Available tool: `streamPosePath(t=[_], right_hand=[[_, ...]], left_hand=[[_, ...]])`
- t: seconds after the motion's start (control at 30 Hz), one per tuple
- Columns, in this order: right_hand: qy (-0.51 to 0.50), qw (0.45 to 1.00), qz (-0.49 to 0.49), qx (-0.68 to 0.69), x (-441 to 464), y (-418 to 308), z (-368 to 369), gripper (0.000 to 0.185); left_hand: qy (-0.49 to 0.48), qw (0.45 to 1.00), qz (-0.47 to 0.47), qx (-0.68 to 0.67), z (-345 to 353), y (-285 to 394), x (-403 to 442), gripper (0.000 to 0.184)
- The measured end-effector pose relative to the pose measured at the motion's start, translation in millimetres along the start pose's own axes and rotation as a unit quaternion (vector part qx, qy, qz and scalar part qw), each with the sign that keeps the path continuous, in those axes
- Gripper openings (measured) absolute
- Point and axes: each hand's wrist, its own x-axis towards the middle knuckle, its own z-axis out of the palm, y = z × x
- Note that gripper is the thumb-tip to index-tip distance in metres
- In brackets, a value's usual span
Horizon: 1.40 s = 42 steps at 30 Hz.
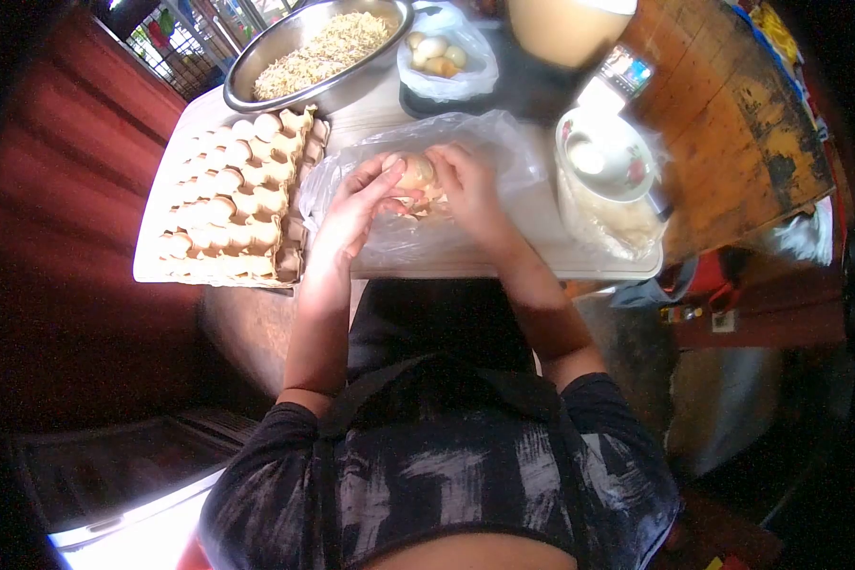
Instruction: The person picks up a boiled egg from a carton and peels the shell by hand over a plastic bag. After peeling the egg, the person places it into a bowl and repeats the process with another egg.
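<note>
Over a clear plastic bag point(351, 249) spread on the white table, my left hand point(359, 198) is closed round a pale brown egg point(416, 173). My right hand point(465, 185) touches the egg's right side with bent fingertips. Small bits that look like shell lie on the bag just under the egg. To the left stands a cardboard egg tray point(247, 204) with several eggs in its cups.
A steel basin point(233, 90) of shell-like pieces stands at the back left. Behind the hands, a plastic bag point(465, 84) holds several eggs. A floral bowl point(636, 161) with a white round item sits right, near a phone-like device point(625, 72).
</note>
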Motion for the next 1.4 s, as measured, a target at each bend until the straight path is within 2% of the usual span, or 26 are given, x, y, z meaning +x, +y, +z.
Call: streamPosePath(t=[0.03, 0.1, 0.33, 0.5, 0.63, 0.7, 1.03, 1.1, 1.2, 1.33, 1.4], right_hand=[[0.0, 1.0, -0.001, 0.0, 0, 1, -1, 0.014], [-0.073, 0.979, 0.147, 0.123, 0, 1, -4, 0.023], [-0.078, 0.975, 0.164, 0.13, 0, 3, -2, 0.029], [-0.034, 0.993, 0.112, 0.031, -3, 7, 2, 0.031], [-0.026, 0.995, 0.096, 0.015, -2, 1, 1, 0.031], [-0.036, 0.986, 0.156, 0.048, -1, -4, -1, 0.031], [-0.001, 0.987, 0.138, 0.088, 1, 5, 0, 0.028], [0.025, 0.978, 0.163, 0.131, 3, 5, 0, 0.025], [0.049, 0.972, 0.172, 0.151, 6, 5, -2, 0.023], [0.053, 0.984, 0.134, 0.102, 8, 3, -7, 0.021], [0.068, 0.964, 0.194, 0.167, 7, 7, -6, 0.015]], left_hand=[[0.001, 1.0, 0.001, 0.0, -2, -2, 1, 0.037], [0.033, 0.995, 0.028, 0.085, -6, -7, 6, 0.035], [0.069, 0.991, 0.063, 0.096, 2, -13, 10, 0.032], [0.052, 0.993, 0.071, 0.081, 2, -18, 11, 0.035], [0.037, 0.995, 0.069, 0.063, -3, -20, 12, 0.037], [0.025, 0.996, 0.066, 0.046, -5, -21, 14, 0.036], [0.024, 0.998, 0.053, 0.012, 2, -18, 14, 0.037], [0.029, 0.996, 0.063, -0.048, 7, -23, 15, 0.037], [0.044, 0.992, 0.091, -0.07, 18, -24, 13, 0.034], [0.052, 0.995, 0.067, -0.059, 13, -26, 15, 0.032], [0.048, 0.991, 0.07, 0.1, 5, -26, 17, 0.032]])
